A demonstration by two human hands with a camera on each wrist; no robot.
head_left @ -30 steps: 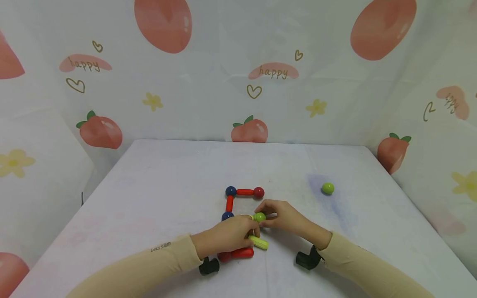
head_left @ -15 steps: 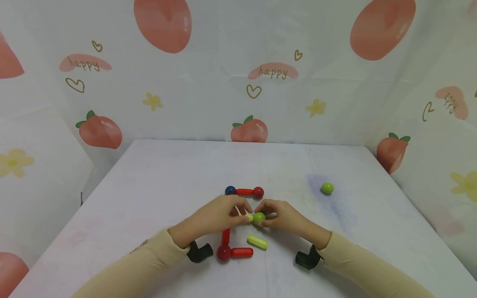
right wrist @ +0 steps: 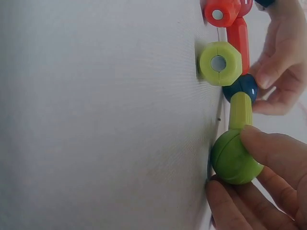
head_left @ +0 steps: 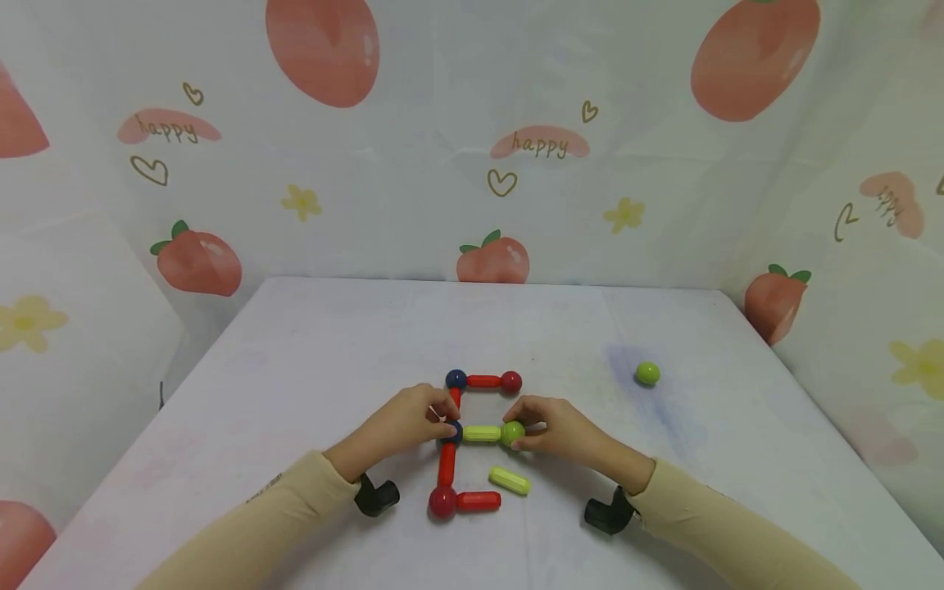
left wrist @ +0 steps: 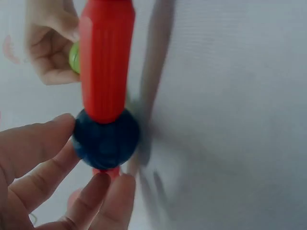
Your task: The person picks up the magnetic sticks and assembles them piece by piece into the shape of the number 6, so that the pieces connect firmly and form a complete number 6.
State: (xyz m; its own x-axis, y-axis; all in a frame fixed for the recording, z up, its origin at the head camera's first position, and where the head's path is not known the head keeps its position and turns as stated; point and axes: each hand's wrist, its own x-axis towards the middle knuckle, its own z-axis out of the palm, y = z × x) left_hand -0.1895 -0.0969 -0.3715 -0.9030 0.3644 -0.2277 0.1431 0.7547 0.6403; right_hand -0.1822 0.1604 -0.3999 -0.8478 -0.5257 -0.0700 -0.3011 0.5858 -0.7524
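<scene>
My left hand (head_left: 409, 422) pinches the middle blue ball (left wrist: 108, 143) of a ball-and-rod figure, thumb and fingers on its sides. Red rods run from that ball to another blue ball (head_left: 456, 379) behind and a red ball (head_left: 442, 501) in front. A yellow-green rod (head_left: 482, 434) reaches rightward from the middle ball to a green ball (right wrist: 235, 160). My right hand (head_left: 560, 428) pinches this green ball between thumb and fingers. The rod spans the space between both hands, its ends meeting both balls.
A loose yellow-green rod (head_left: 510, 480) lies in front of the joined one. One red rod (head_left: 479, 501) extends right from the front red ball. At the back, a red rod (head_left: 483, 381) leads to a red ball (head_left: 511, 382). Another green ball (head_left: 648, 374) sits far right.
My left hand first moved from near the loose rod up to the yellow-green rod by the green ball, then left onto the middle blue ball. My right hand has stayed at the green ball.
</scene>
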